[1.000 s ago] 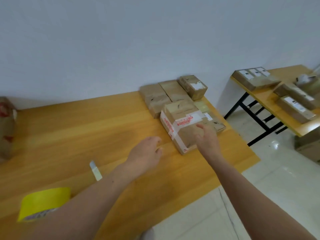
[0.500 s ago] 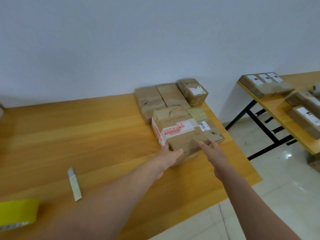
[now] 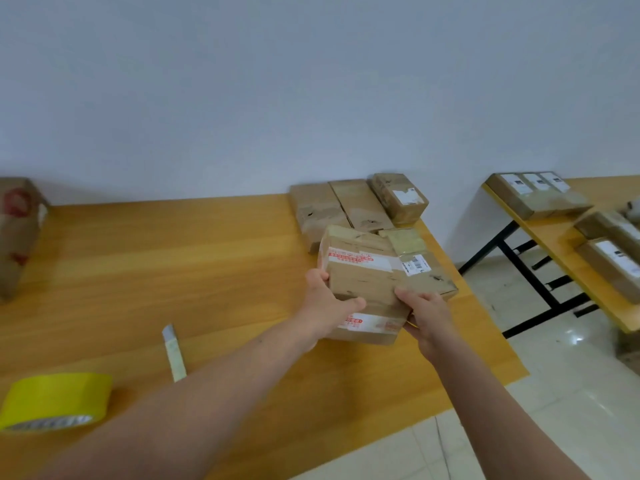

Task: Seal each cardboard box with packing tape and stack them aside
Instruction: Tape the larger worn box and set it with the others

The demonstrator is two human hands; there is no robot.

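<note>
I see the brown cardboard box (image 3: 363,278) held between both hands, over the right part of the wooden table (image 3: 173,258). It is a blocky shape with scuffed, dull sides. White tape with red print goes across its top and its near side. My left hand (image 3: 325,306) grips its left edge, with the thumb lying on top. My right hand (image 3: 427,313) curls round its near right corner. I cannot tell if its bottom sits on the table.

Just right of this box, touching it, lies a flatter box (image 3: 429,275) with shiny tape and a white barcode label. Behind the box, by the wall, three more brown boxes (image 3: 360,206) lie side by side.

Left of the box and nearer to me lies a thin pale strip (image 3: 174,353). Farther left is a round yellow tape roll (image 3: 55,400), smooth and bright. Far left of the box stands a tall brown carton (image 3: 17,233) with red marks.

Far right of the box is a second table (image 3: 568,258) with black legs and labelled boxes on it.
</note>
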